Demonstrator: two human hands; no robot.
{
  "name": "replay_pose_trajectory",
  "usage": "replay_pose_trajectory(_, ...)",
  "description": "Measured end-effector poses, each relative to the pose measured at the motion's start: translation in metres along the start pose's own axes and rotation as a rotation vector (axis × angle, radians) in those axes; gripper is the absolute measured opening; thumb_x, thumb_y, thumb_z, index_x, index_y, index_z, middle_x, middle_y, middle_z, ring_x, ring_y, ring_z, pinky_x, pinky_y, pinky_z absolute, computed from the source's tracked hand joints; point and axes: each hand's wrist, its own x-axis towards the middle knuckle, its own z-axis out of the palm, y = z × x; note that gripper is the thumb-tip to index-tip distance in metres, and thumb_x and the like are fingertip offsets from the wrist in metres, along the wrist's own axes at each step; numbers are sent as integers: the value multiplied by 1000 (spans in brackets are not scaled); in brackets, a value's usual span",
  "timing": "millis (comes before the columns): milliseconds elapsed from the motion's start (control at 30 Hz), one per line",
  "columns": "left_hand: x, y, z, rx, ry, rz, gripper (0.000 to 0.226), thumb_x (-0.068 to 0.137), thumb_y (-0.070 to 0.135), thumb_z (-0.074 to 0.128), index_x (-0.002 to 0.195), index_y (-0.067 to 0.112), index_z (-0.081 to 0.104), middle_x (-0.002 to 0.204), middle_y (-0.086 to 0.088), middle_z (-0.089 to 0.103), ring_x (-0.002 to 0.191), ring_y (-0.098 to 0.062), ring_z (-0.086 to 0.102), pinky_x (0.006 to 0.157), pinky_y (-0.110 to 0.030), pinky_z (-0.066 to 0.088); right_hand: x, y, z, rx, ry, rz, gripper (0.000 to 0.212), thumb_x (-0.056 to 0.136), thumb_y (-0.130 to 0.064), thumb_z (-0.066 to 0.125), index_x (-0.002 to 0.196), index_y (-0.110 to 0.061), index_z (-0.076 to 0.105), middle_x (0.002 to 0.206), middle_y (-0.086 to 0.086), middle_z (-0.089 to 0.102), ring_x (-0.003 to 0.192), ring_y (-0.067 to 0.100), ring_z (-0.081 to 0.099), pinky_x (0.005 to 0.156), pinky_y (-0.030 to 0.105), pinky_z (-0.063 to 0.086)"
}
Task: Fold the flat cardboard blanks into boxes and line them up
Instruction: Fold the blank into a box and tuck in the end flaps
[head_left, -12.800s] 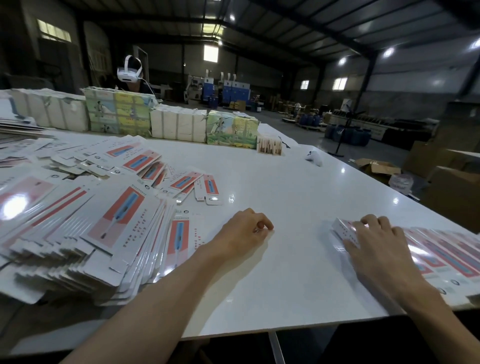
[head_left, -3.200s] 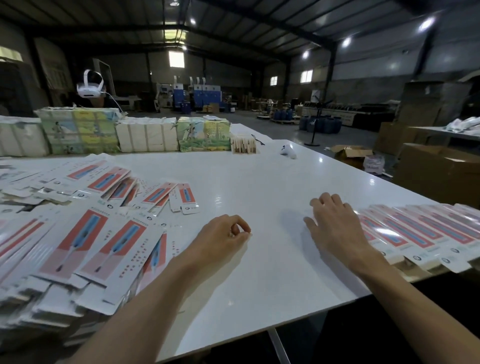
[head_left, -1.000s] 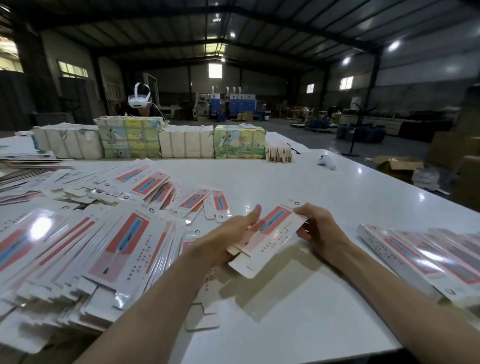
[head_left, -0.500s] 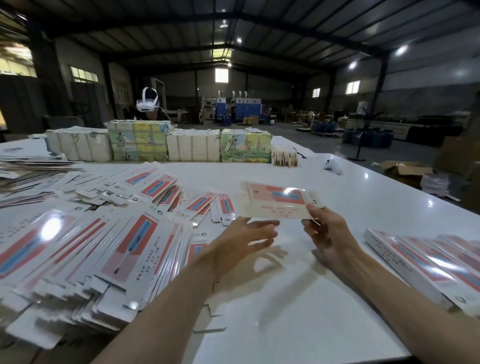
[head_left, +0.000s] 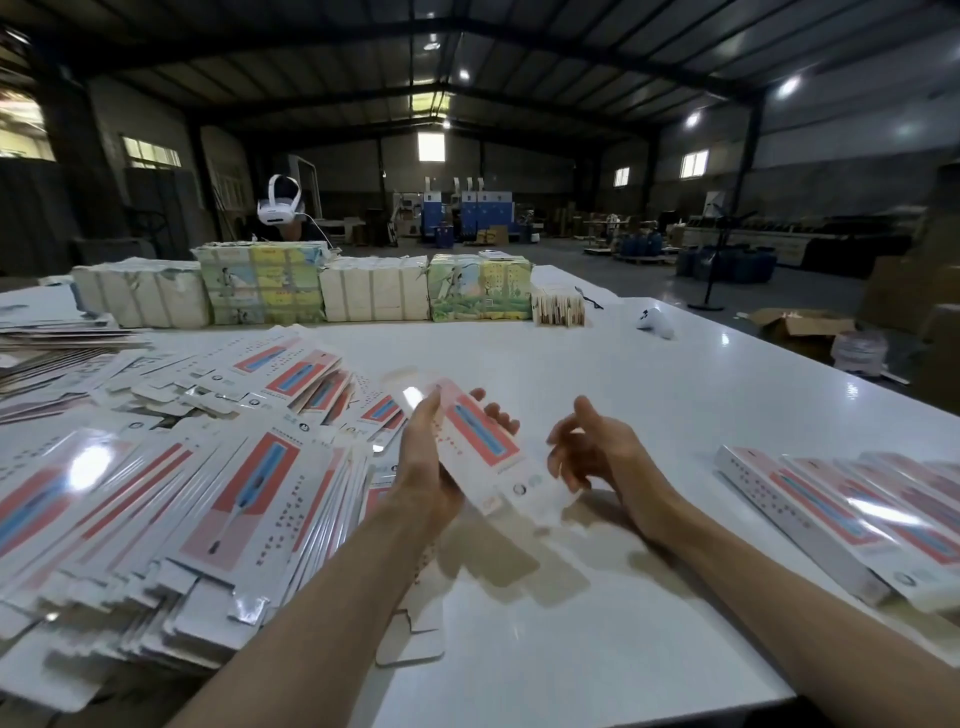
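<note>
Passed since half a second ago from the right hand (head_left: 597, 452) to the left hand (head_left: 428, 467), the blank (head_left: 483, 441) is gripped by its long edges and tilted above the white table (head_left: 675, 415), the right hand being held loosely spread just beside it. Thin glossy card is judged light, springy and slippery, best held at the long edges. Flat blanks (head_left: 234, 493) are heaped left, folded boxes (head_left: 831, 519) rowed right, in a dim warehouse.
</note>
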Motion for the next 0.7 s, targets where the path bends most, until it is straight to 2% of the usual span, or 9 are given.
replay_pose_trajectory(67, -3, -4, 2, 136, -62, -67, 78, 104, 67, 41, 131, 0, 68, 98, -21, 74, 86, -35, 75, 73, -43, 64, 0, 1, -1, -164, 139, -180, 40, 108, -46, 50, 108, -9, 64, 85, 13, 72, 67, 21, 62, 60, 31, 46)
replay_pose_trajectory(133, -8, -7, 5, 220, -165, -157, 95, 100, 79, 29, 122, -1, 76, 97, -22, 74, 83, -34, 75, 75, -42, 63, -1, 2, -3, -353, 240, -308, 19, 109, -32, 53, 121, -20, 61, 95, 0, 69, 80, 11, 64, 68, 25, 50)
replay_pose_trajectory(200, -12, -10, 5, 330, -231, -236, 97, 99, 81, 25, 113, 3, 81, 98, -22, 76, 82, -33, 76, 76, -42, 64, 0, 3, -3, -501, 282, -377, 25, 110, -30, 55, 134, -26, 57, 112, -6, 62, 97, 10, 62, 78, 20, 52)
replay_pose_trajectory(300, -15, -14, 5, 503, -255, -328, 93, 99, 80, 30, 125, 3, 75, 106, -25, 75, 89, -37, 76, 85, -48, 62, 1, 2, 0, -598, 260, -394, 38, 108, -36, 53, 144, -25, 57, 134, -3, 49, 121, 11, 54, 85, 14, 53)
replay_pose_trajectory(333, -16, -16, 5, 530, -250, -342, 91, 98, 80, 33, 129, 3, 71, 109, -27, 75, 91, -39, 76, 86, -50, 62, 0, 2, 2, -617, 245, -381, 38, 109, -37, 53, 143, -23, 60, 137, -1, 46, 128, 13, 50, 86, 15, 56)
replay_pose_trajectory(433, -16, -17, 7, 530, -242, -363, 84, 99, 78, 35, 128, 5, 66, 105, -26, 76, 85, -38, 78, 73, -45, 64, 0, 0, 5, -714, 241, -346, 34, 107, -29, 59, 137, -16, 67, 143, 3, 43, 135, 18, 46, 94, 40, 63)
replay_pose_trajectory(500, -15, -17, 7, 533, -262, -375, 85, 99, 78, 36, 128, 4, 65, 106, -26, 76, 86, -39, 77, 74, -46, 64, -2, -2, 5, -704, 227, -334, 30, 106, -25, 61, 134, -16, 69, 143, 3, 44, 136, 18, 45, 92, 46, 63)
replay_pose_trajectory(633, -14, -21, 5, 554, -266, -355, 86, 99, 78, 37, 131, 3, 63, 112, -28, 74, 94, -41, 76, 87, -52, 61, -5, -9, 7, -574, 176, -342, 20, 104, -20, 65, 121, -14, 73, 140, -1, 47, 135, 20, 46, 80, 30, 64)
replay_pose_trajectory(700, -12, -21, 3, 567, -300, -334, 87, 99, 78, 35, 132, 2, 62, 112, -27, 74, 94, -40, 76, 88, -50, 62, -4, -11, 7, -496, 171, -333, 14, 103, -16, 66, 115, -14, 73, 140, -1, 50, 133, 21, 49, 86, 27, 60)
